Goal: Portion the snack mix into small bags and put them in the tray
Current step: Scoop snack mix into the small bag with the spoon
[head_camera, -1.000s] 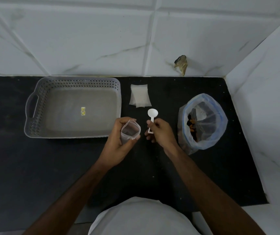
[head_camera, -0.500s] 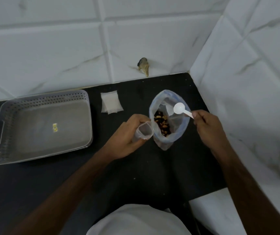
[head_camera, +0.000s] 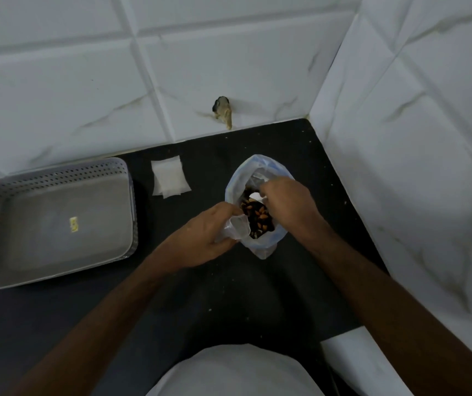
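Inside snack bag (head_camera: 260,241), right hand (head_camera: 286,201) hides spoon (head_camera: 256,197)

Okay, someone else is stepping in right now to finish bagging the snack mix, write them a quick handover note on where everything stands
Left hand: grips an open small bag, empty as far as shows, its mouth at the big bag's rim.
Right hand: inside the big snack mix bag, its grip on the white spoon, which is down in the mix.
Spare small bags: stacked on the counter between tray and big bag.
Tray: holds no filled bags, only a small yellow label.
Done: nothing portioned yet.
Left: scoop, fill, place in the tray, repeat.
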`<act>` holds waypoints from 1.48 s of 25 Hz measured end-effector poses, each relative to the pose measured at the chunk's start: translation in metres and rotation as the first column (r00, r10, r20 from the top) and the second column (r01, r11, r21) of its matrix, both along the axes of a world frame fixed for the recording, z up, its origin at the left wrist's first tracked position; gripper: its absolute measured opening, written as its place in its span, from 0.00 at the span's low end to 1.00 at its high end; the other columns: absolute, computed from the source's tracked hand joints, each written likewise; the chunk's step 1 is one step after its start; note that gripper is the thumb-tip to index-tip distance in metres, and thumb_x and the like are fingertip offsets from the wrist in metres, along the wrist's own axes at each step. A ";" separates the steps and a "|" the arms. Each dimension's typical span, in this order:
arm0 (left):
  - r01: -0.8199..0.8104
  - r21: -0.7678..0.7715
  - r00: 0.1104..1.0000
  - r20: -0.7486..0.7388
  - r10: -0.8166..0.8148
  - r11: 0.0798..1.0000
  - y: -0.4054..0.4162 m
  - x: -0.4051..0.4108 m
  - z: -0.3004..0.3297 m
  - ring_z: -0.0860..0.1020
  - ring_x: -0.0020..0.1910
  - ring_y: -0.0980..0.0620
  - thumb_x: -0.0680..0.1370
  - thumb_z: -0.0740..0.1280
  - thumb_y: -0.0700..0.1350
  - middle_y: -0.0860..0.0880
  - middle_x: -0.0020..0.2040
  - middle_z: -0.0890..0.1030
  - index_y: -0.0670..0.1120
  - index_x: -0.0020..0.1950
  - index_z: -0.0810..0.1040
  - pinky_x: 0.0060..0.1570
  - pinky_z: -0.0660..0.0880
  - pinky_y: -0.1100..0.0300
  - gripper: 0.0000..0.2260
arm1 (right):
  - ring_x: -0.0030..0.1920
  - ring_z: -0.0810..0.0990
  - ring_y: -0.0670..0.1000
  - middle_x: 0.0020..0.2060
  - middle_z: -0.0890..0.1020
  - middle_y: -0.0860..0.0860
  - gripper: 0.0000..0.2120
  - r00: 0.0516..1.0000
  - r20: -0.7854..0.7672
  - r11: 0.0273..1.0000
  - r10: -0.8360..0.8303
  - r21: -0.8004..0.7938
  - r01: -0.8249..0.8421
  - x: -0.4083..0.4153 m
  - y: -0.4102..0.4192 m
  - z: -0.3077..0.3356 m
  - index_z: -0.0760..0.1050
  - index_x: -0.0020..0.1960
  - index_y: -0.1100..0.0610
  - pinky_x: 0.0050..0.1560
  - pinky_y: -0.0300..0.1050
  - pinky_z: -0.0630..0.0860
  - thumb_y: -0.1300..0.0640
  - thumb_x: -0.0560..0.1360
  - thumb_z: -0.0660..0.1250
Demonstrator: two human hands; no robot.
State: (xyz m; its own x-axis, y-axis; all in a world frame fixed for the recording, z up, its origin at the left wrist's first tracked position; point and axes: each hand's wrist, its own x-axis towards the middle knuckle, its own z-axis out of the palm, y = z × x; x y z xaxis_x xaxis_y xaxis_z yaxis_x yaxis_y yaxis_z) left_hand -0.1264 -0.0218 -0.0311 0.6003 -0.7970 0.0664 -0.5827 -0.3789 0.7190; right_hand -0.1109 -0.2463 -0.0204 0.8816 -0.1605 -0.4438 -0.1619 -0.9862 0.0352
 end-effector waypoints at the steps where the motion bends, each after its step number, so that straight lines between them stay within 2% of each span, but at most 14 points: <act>1: -0.007 0.001 1.000 -0.005 0.007 1.000 0.000 -0.003 -0.001 0.76 0.58 0.60 0.79 0.71 0.44 0.53 0.62 0.75 0.46 0.69 0.71 0.55 0.75 0.66 0.19 | 0.65 0.74 0.56 0.65 0.74 0.57 0.18 0.997 -0.076 0.999 -0.009 -0.038 0.006 0.007 0.000 -0.004 0.68 0.70 0.59 0.64 0.50 0.70 0.56 0.81 0.64; 4: -0.017 -0.006 1.000 -0.024 0.017 1.000 0.001 -0.008 -0.004 0.76 0.60 0.59 0.79 0.71 0.44 0.53 0.64 0.75 0.46 0.69 0.71 0.57 0.75 0.65 0.19 | 0.65 0.74 0.56 0.65 0.74 0.57 0.17 0.992 -0.073 0.993 -0.102 0.052 0.106 0.011 -0.003 -0.026 0.69 0.69 0.59 0.63 0.50 0.70 0.56 0.82 0.63; 7: -0.026 -0.006 0.999 -0.045 0.025 1.000 0.001 -0.009 -0.005 0.76 0.60 0.58 0.79 0.70 0.44 0.52 0.64 0.74 0.46 0.68 0.71 0.57 0.75 0.64 0.19 | 0.67 0.72 0.54 0.68 0.72 0.56 0.24 0.994 -0.030 0.982 -0.101 0.160 0.105 0.000 -0.011 -0.050 0.66 0.73 0.59 0.67 0.48 0.66 0.52 0.80 0.65; 10: -0.033 -0.002 0.998 -0.054 0.033 0.999 0.003 -0.006 -0.005 0.76 0.59 0.58 0.79 0.70 0.46 0.53 0.64 0.74 0.48 0.68 0.71 0.57 0.76 0.62 0.18 | 0.59 0.77 0.53 0.60 0.78 0.54 0.15 0.993 0.101 0.984 -0.060 0.174 0.042 -0.002 -0.009 -0.046 0.74 0.65 0.55 0.59 0.48 0.72 0.52 0.80 0.65; 15: -0.033 -0.015 0.998 -0.058 0.032 0.999 0.000 -0.006 -0.001 0.76 0.59 0.59 0.79 0.70 0.44 0.53 0.64 0.74 0.47 0.69 0.71 0.57 0.75 0.63 0.19 | 0.47 0.76 0.45 0.47 0.79 0.47 0.08 0.973 0.231 0.966 -0.014 0.252 -0.046 -0.001 -0.011 -0.028 0.80 0.57 0.53 0.49 0.38 0.68 0.54 0.81 0.64; 18: -0.030 -0.020 0.997 -0.069 0.029 0.999 -0.001 -0.010 0.000 0.76 0.59 0.58 0.79 0.69 0.43 0.52 0.64 0.74 0.46 0.69 0.71 0.56 0.73 0.67 0.19 | 0.54 0.78 0.49 0.52 0.80 0.50 0.09 0.963 0.270 0.973 -0.008 0.226 -0.055 -0.007 -0.006 -0.029 0.78 0.59 0.54 0.54 0.42 0.70 0.54 0.81 0.63; 20: -0.032 -0.029 0.997 -0.077 0.030 0.999 -0.001 -0.011 0.000 0.76 0.59 0.58 0.79 0.69 0.43 0.53 0.64 0.74 0.46 0.69 0.71 0.56 0.74 0.66 0.19 | 0.55 0.79 0.50 0.49 0.78 0.49 0.09 0.974 0.227 0.966 0.010 0.249 -0.068 -0.012 -0.006 -0.030 0.77 0.59 0.54 0.55 0.42 0.70 0.54 0.81 0.64; 22: -0.035 -0.043 0.995 -0.093 0.031 0.998 -0.001 -0.011 0.000 0.77 0.59 0.57 0.79 0.70 0.43 0.53 0.63 0.75 0.46 0.68 0.71 0.56 0.76 0.61 0.18 | 0.54 0.79 0.49 0.46 0.75 0.47 0.08 0.975 0.222 0.963 0.021 0.259 -0.080 -0.015 -0.005 -0.026 0.77 0.57 0.55 0.53 0.41 0.70 0.54 0.81 0.65; 25: -0.032 -0.052 0.994 -0.110 0.026 0.998 -0.001 -0.012 0.000 0.77 0.59 0.55 0.80 0.70 0.44 0.53 0.62 0.75 0.46 0.67 0.72 0.56 0.77 0.57 0.17 | 0.58 0.77 0.51 0.53 0.78 0.51 0.10 0.967 0.253 0.971 0.000 0.229 -0.060 -0.018 -0.001 -0.024 0.76 0.61 0.57 0.59 0.44 0.69 0.55 0.81 0.64; 26: -0.033 -0.059 0.994 -0.111 0.026 0.998 -0.001 -0.012 0.000 0.77 0.59 0.55 0.80 0.70 0.44 0.53 0.62 0.75 0.46 0.67 0.72 0.56 0.77 0.57 0.17 | 0.58 0.77 0.51 0.55 0.78 0.52 0.11 0.971 0.239 0.970 -0.002 0.235 -0.056 -0.019 0.000 -0.024 0.76 0.61 0.57 0.60 0.44 0.69 0.55 0.81 0.64; 29: -0.050 -0.076 0.993 -0.107 0.042 0.996 -0.001 -0.015 0.000 0.77 0.58 0.56 0.80 0.70 0.43 0.52 0.61 0.76 0.44 0.67 0.73 0.56 0.74 0.64 0.16 | 0.53 0.80 0.49 0.51 0.81 0.50 0.07 0.992 0.126 0.936 -0.010 0.350 -0.035 -0.018 -0.002 -0.023 0.79 0.56 0.56 0.53 0.40 0.72 0.56 0.80 0.65; 33: -0.070 -0.095 0.990 -0.129 0.057 0.993 -0.002 -0.018 0.002 0.78 0.56 0.55 0.80 0.70 0.41 0.51 0.59 0.77 0.44 0.65 0.74 0.54 0.74 0.64 0.15 | 0.49 0.82 0.52 0.47 0.83 0.51 0.06 0.991 0.089 0.907 -0.097 0.418 0.052 -0.018 0.001 -0.022 0.81 0.52 0.55 0.49 0.46 0.79 0.57 0.78 0.66; 35: -0.067 -0.096 0.990 -0.129 0.055 0.993 0.000 -0.018 0.002 0.78 0.56 0.55 0.79 0.70 0.41 0.51 0.58 0.78 0.44 0.65 0.74 0.54 0.75 0.62 0.15 | 0.49 0.82 0.49 0.47 0.82 0.50 0.05 0.994 -0.023 0.863 -0.109 0.493 0.107 -0.018 0.003 -0.022 0.80 0.52 0.55 0.45 0.39 0.77 0.58 0.79 0.67; 37: -0.065 -0.090 0.989 -0.138 0.052 0.994 0.001 -0.019 0.002 0.78 0.56 0.54 0.79 0.71 0.41 0.52 0.59 0.77 0.45 0.65 0.74 0.54 0.76 0.60 0.15 | 0.44 0.83 0.46 0.43 0.83 0.50 0.03 0.967 -0.151 0.757 -0.205 0.602 0.255 -0.018 0.000 -0.021 0.81 0.50 0.56 0.43 0.37 0.77 0.60 0.78 0.68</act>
